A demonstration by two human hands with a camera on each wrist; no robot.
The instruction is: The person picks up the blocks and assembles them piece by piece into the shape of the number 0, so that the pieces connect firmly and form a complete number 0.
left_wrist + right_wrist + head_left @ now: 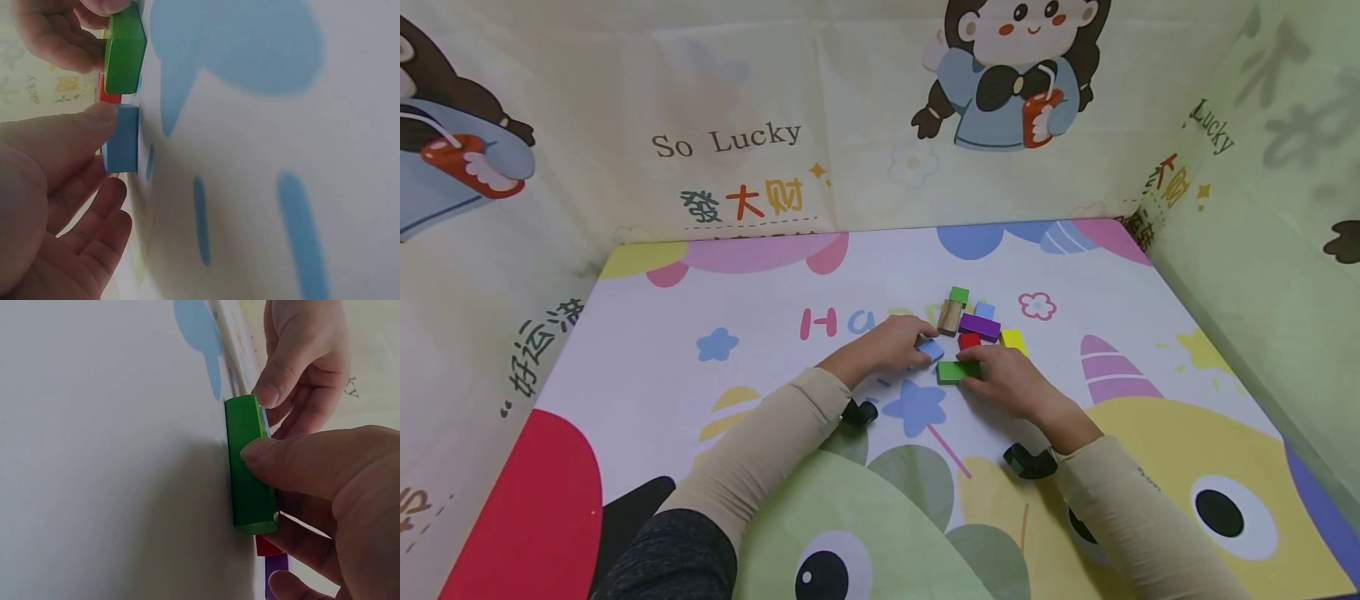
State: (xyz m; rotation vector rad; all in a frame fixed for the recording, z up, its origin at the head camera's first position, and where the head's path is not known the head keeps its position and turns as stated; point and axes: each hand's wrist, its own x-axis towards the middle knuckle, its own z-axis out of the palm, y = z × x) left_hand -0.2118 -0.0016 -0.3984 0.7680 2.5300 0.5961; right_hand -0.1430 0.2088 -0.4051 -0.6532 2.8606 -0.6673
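1. The surface (647,367) is pale and printed with cartoon shapes: a red patch (542,500) along the left edge, a green creature (850,508) at the near edge, and a yellow one (1165,450) reaching toward the near right corner.
2. Along the far edge run pink, blue and yellow-green scallops; a blue star (717,343) is printed toward the left edge, a striped horn (1112,371) toward the right.
3. Cream cloth walls stand around it. The back wall (865,108), behind the far edge, bears "So Lucky", Chinese characters and a cartoon girl (1018,83); the left wall (490,308) and right wall (1247,217) carry similar prints.
4. The blocks sit together between the surface's middle and its far edge, slightly toward the right edge.
5. The left hand (897,343) pinches a light blue block (931,349) between thumb and finger, on the cluster's left side.
6. The right hand (1011,379) grips a long green block (951,372), thumb on its near face, at the cluster's side toward the near edge.
7. Beyond them lie a red block (969,340), a purple block (980,327), a yellow block (1013,340), a brown block (950,317), a small green block (959,295) and another blue block (985,310), this one partly hidden.
8. Both forearms, in beige sleeves (775,450), come in over the near edge.
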